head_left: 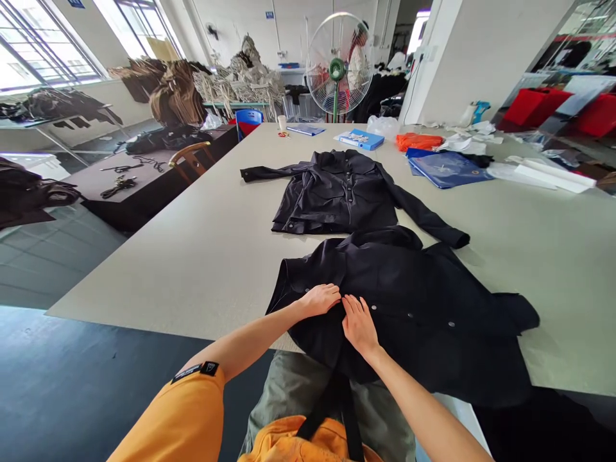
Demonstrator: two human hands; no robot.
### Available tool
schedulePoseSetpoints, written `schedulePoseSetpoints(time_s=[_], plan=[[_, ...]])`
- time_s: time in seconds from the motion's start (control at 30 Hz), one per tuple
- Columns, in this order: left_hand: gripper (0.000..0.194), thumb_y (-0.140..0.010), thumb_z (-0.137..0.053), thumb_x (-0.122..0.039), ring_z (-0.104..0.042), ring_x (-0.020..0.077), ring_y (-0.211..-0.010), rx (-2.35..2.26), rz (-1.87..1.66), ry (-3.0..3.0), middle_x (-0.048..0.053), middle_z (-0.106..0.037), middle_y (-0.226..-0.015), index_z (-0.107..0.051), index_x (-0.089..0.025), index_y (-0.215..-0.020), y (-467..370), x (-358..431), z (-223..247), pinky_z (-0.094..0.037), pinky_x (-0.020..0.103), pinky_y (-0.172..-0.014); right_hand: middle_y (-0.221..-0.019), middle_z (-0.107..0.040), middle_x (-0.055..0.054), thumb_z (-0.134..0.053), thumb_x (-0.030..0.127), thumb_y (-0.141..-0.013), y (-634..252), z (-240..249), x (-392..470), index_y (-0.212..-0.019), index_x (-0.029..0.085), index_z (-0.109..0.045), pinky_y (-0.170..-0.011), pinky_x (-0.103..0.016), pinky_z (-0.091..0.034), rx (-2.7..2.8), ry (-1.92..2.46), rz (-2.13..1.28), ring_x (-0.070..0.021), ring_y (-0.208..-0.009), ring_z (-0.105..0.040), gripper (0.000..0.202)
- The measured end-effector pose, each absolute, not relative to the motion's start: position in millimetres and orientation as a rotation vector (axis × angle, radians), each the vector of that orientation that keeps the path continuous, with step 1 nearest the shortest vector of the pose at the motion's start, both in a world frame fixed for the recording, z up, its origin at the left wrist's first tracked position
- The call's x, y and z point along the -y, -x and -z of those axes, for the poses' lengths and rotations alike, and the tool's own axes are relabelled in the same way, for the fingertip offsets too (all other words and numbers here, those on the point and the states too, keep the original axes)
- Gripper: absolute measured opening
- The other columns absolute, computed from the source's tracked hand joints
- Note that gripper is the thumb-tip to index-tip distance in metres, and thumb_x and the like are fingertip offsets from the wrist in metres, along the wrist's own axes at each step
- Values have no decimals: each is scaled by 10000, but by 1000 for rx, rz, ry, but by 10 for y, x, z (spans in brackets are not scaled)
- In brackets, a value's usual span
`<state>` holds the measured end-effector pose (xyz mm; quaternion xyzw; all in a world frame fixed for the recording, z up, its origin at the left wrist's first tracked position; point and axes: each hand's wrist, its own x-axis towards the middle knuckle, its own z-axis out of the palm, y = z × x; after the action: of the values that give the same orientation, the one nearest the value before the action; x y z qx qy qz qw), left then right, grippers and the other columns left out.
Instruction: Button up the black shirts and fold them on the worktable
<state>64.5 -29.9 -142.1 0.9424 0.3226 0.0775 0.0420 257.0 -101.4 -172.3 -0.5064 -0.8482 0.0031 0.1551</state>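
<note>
A black jacket point(404, 282) with a row of snap buttons lies sideways along the near table edge, part of it hanging over. My left hand point(321, 300) is closed on its front strip, fingers curled over the cloth. Close beside it, my right hand point(360, 326) grips the same strip, fingertips on top and the thumb hidden. The fingertips of both hands almost meet. One silver snap button point(374, 308) shows just right of my right hand. Beyond lies a second black jacket point(344, 192), spread front up with its sleeves out to the sides.
The large pale table point(183, 256) reaches far back. Blue plastic packets point(450, 170), an orange bag point(418, 142), a blue box point(362, 139) and white papers lie on its far part. A standing fan point(337, 69) is behind it. A wooden chair point(190, 160) stands left.
</note>
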Motion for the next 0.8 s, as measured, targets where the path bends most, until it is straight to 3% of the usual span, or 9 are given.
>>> schedulePoseSetpoints(time_s=[0.17,0.43,0.67,0.8], plan=[[201,-1013,-495,-259,-596,179,-872,-1141,-312,-2821,52,-634,-917,-659,-174,-934,-641,344,1450,-470,323,-782,-1492,-527,-140,-424,101,-922,-2580,1696,1011,-1467,78,-480,-1226,-466,-256,2444,1446,-40,-251,-1412,-433,548],[185,-964,-532,-199,-566,236,-1025,-1468,-342,-2632,78,-645,-1079,-651,-194,-1106,-177,597,1297,-450,402,-904,-1516,-496,-125,-435,110,-908,-2615,1573,1013,-1465,135,-505,-1224,-471,-253,2486,1444,-147,-258,-1422,-414,561],[234,-947,-562,-261,-557,257,-1126,-1574,-106,-2520,96,-621,-1167,-639,-222,-1165,36,561,1134,-453,406,-970,-1513,-501,-130,-418,112,-929,-2657,1568,1020,-1447,110,-520,-1222,-474,-253,2505,1442,-160,-261,-1420,-414,529],[322,-913,-585,-289,-615,272,-1097,-1851,39,-2290,120,-633,-1181,-603,-193,-1220,-13,597,984,-476,395,-936,-1385,-604,-130,-446,98,-916,-2529,1399,1050,-1336,140,-615,-1211,-501,-262,2435,1433,-192,-255,-1311,-505,455]])
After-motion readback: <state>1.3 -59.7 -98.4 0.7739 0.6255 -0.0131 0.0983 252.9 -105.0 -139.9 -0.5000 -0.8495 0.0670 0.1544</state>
